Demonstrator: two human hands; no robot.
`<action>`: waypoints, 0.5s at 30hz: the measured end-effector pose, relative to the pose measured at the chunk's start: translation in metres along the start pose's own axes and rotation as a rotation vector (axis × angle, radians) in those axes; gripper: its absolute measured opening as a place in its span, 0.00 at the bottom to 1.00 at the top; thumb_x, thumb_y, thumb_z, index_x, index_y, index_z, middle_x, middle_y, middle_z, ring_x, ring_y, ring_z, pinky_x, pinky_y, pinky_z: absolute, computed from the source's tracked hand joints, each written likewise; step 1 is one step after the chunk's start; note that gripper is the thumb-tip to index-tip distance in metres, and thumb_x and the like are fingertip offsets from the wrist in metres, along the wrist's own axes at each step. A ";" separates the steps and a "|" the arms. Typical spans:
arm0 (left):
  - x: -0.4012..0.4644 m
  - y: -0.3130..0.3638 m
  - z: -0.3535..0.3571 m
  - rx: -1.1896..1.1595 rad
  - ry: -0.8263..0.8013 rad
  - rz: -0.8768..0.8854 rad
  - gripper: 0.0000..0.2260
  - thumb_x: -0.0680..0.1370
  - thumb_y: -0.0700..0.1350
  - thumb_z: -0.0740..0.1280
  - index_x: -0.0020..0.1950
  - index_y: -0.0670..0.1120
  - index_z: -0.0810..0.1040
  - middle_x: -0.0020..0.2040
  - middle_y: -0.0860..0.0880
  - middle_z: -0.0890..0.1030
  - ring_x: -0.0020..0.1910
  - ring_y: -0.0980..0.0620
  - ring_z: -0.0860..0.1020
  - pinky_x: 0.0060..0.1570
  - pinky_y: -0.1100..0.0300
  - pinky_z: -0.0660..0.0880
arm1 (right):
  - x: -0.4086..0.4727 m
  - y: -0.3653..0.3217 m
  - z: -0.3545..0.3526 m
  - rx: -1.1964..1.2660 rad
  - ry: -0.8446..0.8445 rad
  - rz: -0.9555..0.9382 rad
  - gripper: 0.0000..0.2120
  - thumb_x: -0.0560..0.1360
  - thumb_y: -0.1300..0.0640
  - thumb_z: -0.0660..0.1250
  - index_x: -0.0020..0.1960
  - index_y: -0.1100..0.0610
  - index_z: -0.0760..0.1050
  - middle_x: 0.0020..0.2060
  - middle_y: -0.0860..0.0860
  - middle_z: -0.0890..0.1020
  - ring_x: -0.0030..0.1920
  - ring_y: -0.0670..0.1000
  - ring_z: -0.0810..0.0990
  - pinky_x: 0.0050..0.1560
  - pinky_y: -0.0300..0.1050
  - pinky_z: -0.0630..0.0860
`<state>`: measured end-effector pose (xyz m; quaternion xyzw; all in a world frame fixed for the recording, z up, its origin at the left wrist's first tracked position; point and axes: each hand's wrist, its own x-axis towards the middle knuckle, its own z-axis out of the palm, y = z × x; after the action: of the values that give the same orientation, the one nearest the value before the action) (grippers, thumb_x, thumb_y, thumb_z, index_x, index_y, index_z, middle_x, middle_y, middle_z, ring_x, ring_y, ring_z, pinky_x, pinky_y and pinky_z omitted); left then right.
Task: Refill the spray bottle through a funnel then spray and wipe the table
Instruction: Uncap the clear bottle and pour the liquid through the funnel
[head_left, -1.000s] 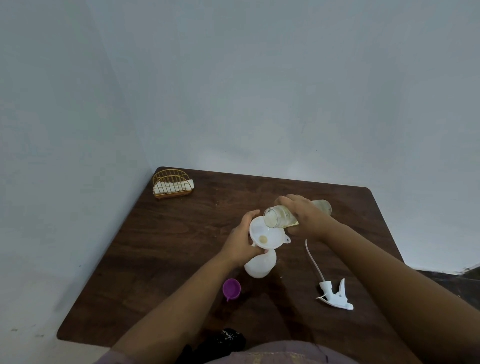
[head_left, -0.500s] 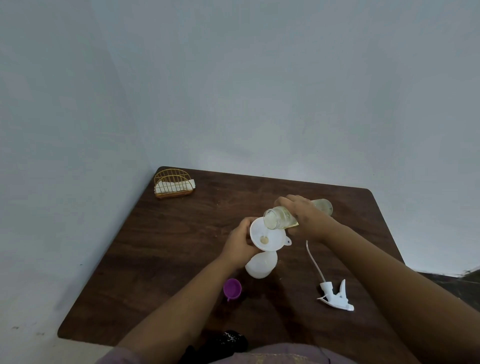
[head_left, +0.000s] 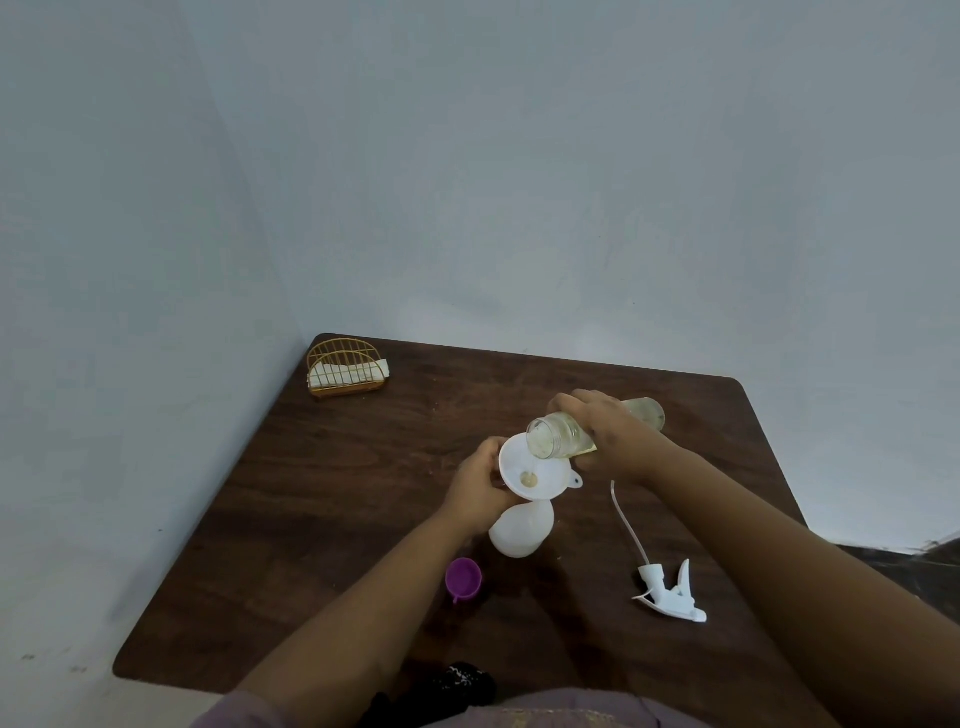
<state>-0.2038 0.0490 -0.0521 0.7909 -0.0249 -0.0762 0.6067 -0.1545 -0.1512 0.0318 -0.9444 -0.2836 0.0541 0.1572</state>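
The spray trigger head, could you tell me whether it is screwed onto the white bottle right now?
No, the spray trigger head lies on the table to the right, apart from the white bottle, which has a funnel in its neck.

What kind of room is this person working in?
Probably a plain room in a home, though that is a guess: a dark wooden table pushed into a corner of bare pale walls, with a wire napkin holder on it.
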 end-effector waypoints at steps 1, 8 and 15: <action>0.000 0.000 0.000 0.001 0.001 -0.001 0.25 0.68 0.41 0.79 0.60 0.53 0.73 0.56 0.55 0.79 0.56 0.54 0.78 0.54 0.56 0.79 | 0.000 0.000 0.000 -0.005 0.002 -0.003 0.25 0.67 0.57 0.74 0.61 0.50 0.70 0.52 0.48 0.75 0.53 0.50 0.72 0.57 0.45 0.66; 0.000 0.001 0.001 0.000 -0.001 -0.004 0.24 0.68 0.41 0.79 0.60 0.52 0.74 0.55 0.56 0.80 0.56 0.55 0.79 0.53 0.57 0.79 | 0.002 0.002 0.000 -0.026 0.008 0.001 0.25 0.66 0.57 0.73 0.61 0.50 0.70 0.51 0.49 0.75 0.52 0.51 0.73 0.57 0.47 0.69; 0.001 0.001 0.001 0.014 -0.006 -0.003 0.25 0.68 0.41 0.79 0.61 0.51 0.74 0.57 0.54 0.80 0.56 0.55 0.79 0.54 0.56 0.79 | 0.002 0.004 -0.002 -0.027 -0.005 0.007 0.25 0.66 0.59 0.73 0.61 0.50 0.70 0.52 0.48 0.75 0.53 0.50 0.72 0.58 0.47 0.69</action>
<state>-0.2030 0.0480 -0.0511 0.7950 -0.0262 -0.0794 0.6008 -0.1508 -0.1536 0.0321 -0.9473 -0.2815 0.0529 0.1434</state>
